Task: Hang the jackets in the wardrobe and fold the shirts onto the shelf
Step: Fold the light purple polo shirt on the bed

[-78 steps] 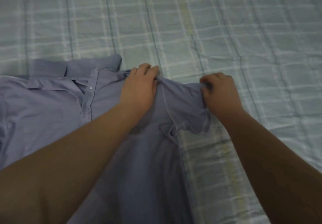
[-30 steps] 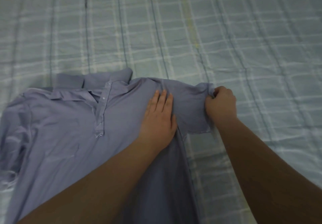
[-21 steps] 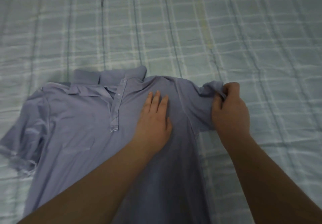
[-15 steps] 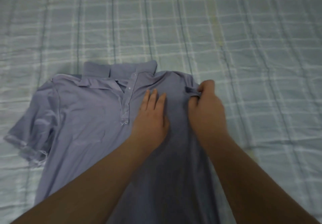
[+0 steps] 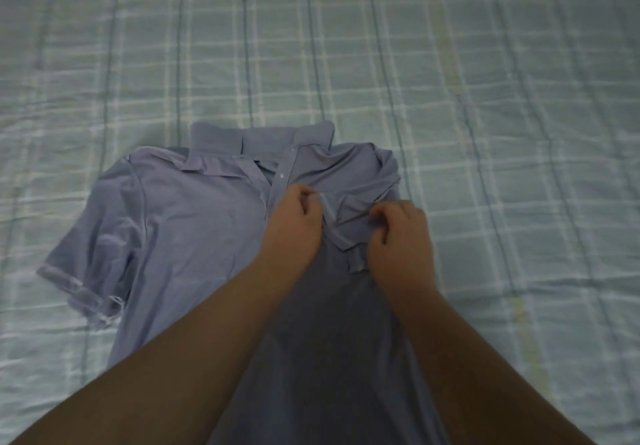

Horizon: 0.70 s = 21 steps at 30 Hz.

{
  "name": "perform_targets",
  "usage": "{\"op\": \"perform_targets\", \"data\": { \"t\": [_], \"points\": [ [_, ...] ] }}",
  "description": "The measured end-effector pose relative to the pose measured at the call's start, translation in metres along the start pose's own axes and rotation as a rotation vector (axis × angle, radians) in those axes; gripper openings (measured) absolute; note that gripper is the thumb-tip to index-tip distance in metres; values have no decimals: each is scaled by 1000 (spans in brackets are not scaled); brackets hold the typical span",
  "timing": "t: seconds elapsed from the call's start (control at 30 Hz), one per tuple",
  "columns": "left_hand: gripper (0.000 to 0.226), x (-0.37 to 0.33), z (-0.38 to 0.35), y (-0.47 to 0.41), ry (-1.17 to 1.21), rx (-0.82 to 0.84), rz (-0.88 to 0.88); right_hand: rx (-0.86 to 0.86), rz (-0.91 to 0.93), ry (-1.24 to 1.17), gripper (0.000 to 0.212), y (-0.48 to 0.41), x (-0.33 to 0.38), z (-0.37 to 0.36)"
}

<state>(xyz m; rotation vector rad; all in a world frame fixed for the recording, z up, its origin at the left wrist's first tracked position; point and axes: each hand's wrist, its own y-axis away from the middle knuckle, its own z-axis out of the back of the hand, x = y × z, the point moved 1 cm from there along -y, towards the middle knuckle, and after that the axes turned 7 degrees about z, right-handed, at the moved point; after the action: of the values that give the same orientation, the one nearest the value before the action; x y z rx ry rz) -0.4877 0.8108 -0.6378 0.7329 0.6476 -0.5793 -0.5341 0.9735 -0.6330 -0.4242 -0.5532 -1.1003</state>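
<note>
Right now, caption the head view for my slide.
On a plaid bedsheet, left hand and right hand pinch the folded-in sleeve of a lavender polo shirt.

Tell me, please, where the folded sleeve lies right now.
Head view: the sleeve lies folded over the shirt, just right of its buttons, pinched by the left hand and right hand.

Both bare forearms reach in from the lower edge of view and converge over the shirt (image 5: 194,222), the left slanting across its body and the right running up its right-hand side. The left hand (image 5: 291,226) lies knuckles-up near the middle of the shirt, fingers curled in and pinching the hem of the folded-in sleeve (image 5: 346,219). The right hand (image 5: 401,240) sits just beside it, nearer the shirt's right edge, fingers likewise curled around the sleeve's cloth.
</note>
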Motion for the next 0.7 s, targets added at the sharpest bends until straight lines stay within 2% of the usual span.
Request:
{"op": "perform_targets", "data": {
  "t": [0.1, 0.17, 0.23, 0.37, 0.47, 0.6, 0.7],
  "points": [
    [28, -9, -5, -18, -64, 46, 9, 18, 81, 47, 48, -8, -15, -12],
    [21, -14, -9, -28, -22, 56, -9, 53, 171, 135, 51, -9, -18, -21],
    [11, -18, -7, -34, 58, -2, -46, 74, 211, 213, 55, -12, -19, -28],
    [14, -11, 3, -43, 170, -156, -46, 148, 179, 392, 64, -8, -20, -38],
    [12, 4, 4, -46, 86, -123, 46, 230, 222, 507, 66, 10, -30, -47],
    [13, 5, 1, -43, -9, -98, 23, 253, 233, 549, 69, 14, -35, -47],
    [19, 0, 4, -35, 7, -48, 16, 275, 205, 562, 73, 12, -24, -40]
  ]
}}
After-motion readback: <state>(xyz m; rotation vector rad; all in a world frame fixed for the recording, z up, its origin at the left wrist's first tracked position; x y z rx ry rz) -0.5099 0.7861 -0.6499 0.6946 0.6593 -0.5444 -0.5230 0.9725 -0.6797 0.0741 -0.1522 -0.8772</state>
